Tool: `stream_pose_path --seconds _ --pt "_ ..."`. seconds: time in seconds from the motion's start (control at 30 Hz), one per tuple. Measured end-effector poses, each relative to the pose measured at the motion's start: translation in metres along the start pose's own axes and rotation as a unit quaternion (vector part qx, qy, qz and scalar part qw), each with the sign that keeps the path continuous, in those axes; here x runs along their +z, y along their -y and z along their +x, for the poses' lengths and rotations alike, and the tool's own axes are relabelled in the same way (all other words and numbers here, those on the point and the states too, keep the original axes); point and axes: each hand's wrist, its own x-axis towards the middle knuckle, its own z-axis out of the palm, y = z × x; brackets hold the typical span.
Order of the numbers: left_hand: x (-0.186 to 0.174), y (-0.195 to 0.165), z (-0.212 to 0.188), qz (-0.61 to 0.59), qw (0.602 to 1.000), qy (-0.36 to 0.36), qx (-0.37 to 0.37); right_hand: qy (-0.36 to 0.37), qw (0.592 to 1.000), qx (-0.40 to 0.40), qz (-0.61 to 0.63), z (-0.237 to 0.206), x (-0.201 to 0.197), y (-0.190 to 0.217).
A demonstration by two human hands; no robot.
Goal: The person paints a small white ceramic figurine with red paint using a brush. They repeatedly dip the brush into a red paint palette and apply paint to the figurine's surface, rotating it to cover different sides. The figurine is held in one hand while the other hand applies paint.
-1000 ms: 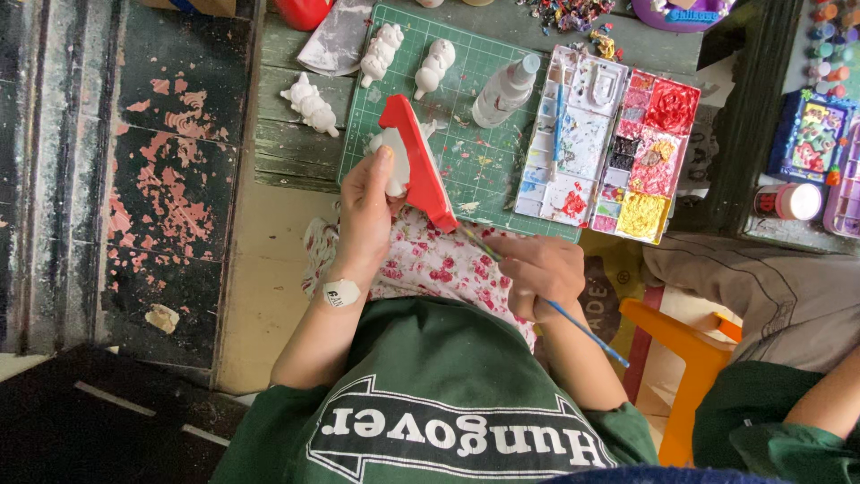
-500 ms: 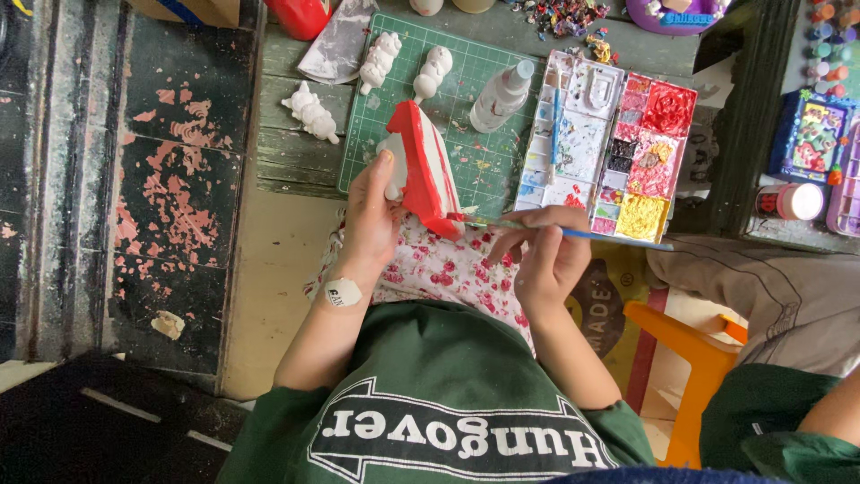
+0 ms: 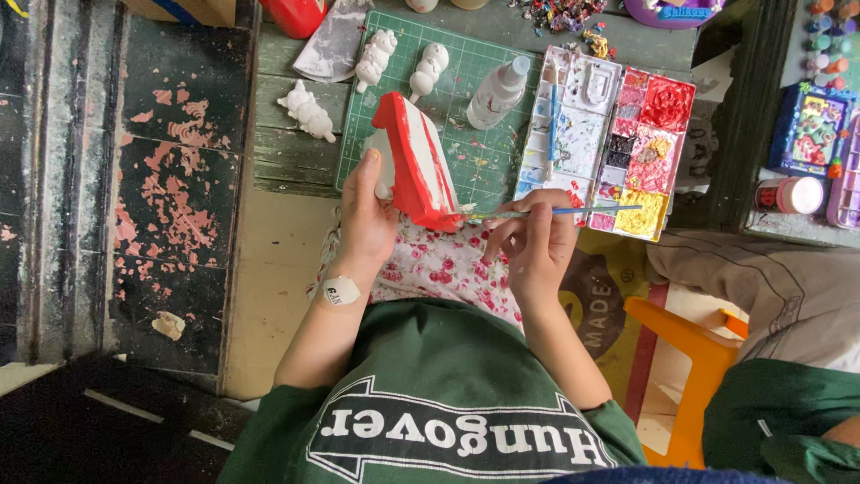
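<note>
Green cutting mat [image 3: 484, 152] on weathered desk [image 3: 287, 152]; left hand [image 3: 367, 220] grips red-white plaster house [image 3: 414, 166], right hand [image 3: 535, 246] pinches paintbrush [image 3: 546, 212]. Risk: wet red smearing onto fingers or floral cloth [image 3: 448, 269].

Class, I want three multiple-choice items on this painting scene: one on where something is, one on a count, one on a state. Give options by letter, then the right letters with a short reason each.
1. Where does the clear bottle lie?
A. on the green cutting mat
B. on the orange stool
C. in the paint palette

2. How many unpainted white figurines stand near the mat's far left?
A. one
B. three
C. six

3. What is the right hand doing?
A. resting empty
B. gripping a bottle
C. holding a thin brush to the red and white model

Key: 1 A, it lies on the grid mat; 2 B, three white shapes show; 3 C, brush tip meets the model held by the left hand.
</note>
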Motion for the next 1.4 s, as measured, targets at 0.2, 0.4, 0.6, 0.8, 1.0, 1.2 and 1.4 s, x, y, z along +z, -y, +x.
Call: stream_pose_path --seconds 0.2,0.4,0.6,0.8,1.0,1.2,1.4 --pt "0.011 -0.011 0.001 -0.088 0.995 -0.012 -0.047 0.007 0.996 -0.008 -0.083 0.002 -0.004 -0.002" --pt "0.024 -0.017 0.003 -0.084 0.991 -0.063 -0.077 -0.017 0.998 -0.017 -0.059 -0.002 -0.01 -0.005" --pt "0.021 -0.019 0.001 -0.032 0.997 -0.061 -0.045 -0.039 0.986 -0.093 -0.133 0.0 -0.018 -0.004" --pt "0.024 -0.02 0.001 0.025 0.997 -0.075 -0.016 -0.038 0.982 -0.138 -0.121 -0.002 -0.006 0.002" --pt "0.022 -0.014 0.0 0.005 0.998 -0.068 -0.017 -0.052 0.99 -0.08 -0.104 0.013 0.011 -0.001" --pt "0.017 -0.015 0.001 -0.039 0.998 -0.04 -0.017 -0.032 0.992 -0.051 -0.114 0.009 0.006 -0.001" --pt "0.017 -0.016 0.0 -0.022 1.0 0.003 -0.003 -0.049 0.996 -0.041 -0.057 0.007 0.006 0.005"
